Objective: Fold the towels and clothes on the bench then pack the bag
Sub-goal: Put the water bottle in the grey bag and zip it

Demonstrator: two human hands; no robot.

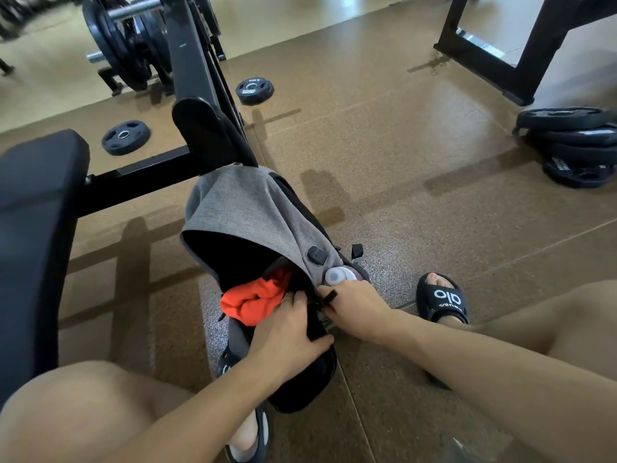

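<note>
Black padded bench [36,208] along the left edge of the frame. Grey-and-black bag [247,215] on the floor at centre, flap thrown back, mouth open toward the viewer. One orange garment [253,300] bulging out of the opening. Left hand [287,332] clamped over the bag's black rim, fingers touching the orange cloth. Right hand [354,304] pinching a small black tab at the bag's edge, grip narrow. White bottle cap [335,275] just above it. Two loose weight plates [125,137] upper left; one stack at right.
</note>
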